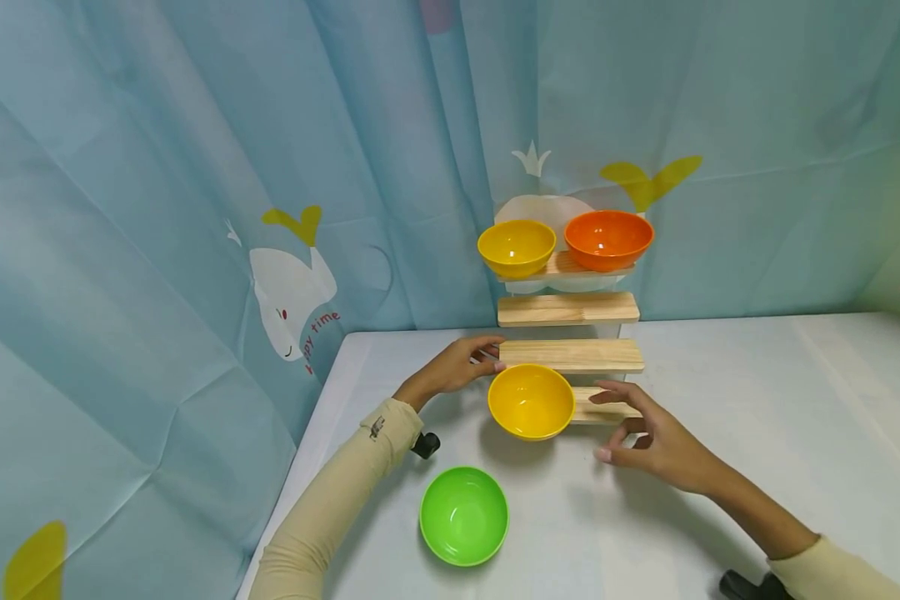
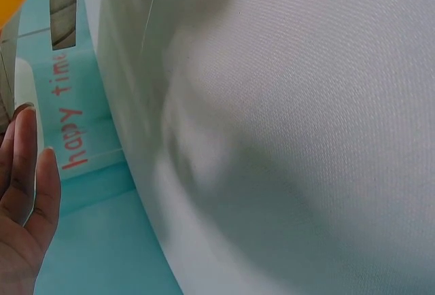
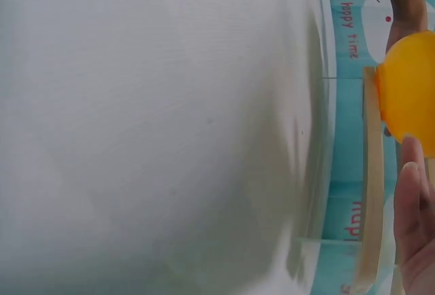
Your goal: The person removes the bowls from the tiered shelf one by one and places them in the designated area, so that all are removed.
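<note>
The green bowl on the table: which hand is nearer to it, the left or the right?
Neither clearly. The left hand rests beside the wooden step rack, up and behind the green bowl. The right hand hovers right of it, near the yellow bowl.

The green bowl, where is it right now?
In the head view the green bowl sits on the white table, nearest the camera, in front of the yellow bowl on the lowest wooden step, beside the left sleeve.
</note>
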Demonstrator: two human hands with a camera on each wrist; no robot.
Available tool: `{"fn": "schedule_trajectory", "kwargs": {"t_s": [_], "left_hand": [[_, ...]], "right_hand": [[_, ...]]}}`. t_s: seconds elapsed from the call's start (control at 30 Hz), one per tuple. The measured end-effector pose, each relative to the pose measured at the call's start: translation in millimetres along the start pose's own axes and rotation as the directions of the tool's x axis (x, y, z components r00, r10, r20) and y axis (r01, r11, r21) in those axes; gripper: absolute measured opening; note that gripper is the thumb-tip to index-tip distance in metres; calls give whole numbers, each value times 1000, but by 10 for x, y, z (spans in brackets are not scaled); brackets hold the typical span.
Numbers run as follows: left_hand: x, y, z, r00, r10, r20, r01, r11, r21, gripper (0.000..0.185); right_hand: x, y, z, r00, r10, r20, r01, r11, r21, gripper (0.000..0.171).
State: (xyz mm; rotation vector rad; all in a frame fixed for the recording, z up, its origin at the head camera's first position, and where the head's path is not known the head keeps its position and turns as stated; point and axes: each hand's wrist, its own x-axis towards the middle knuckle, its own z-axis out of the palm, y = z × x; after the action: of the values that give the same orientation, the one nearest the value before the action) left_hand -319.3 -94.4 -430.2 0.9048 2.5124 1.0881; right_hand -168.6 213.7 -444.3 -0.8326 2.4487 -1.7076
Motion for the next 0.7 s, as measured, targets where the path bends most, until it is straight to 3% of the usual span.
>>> {"fn": "schedule_trajectory", "kwargs": {"t_s": [0.37, 0.7], "left_hand": [[2, -10, 0, 1000, -3, 2, 3, 1000, 16, 56], [11, -21, 3, 1000, 8, 3, -8, 1000, 3, 57]], "right_hand": [[165, 43, 73, 997, 71, -21, -72, 996, -49, 81], [268, 30, 165, 996, 92, 13, -92, 996, -2, 85]]}}
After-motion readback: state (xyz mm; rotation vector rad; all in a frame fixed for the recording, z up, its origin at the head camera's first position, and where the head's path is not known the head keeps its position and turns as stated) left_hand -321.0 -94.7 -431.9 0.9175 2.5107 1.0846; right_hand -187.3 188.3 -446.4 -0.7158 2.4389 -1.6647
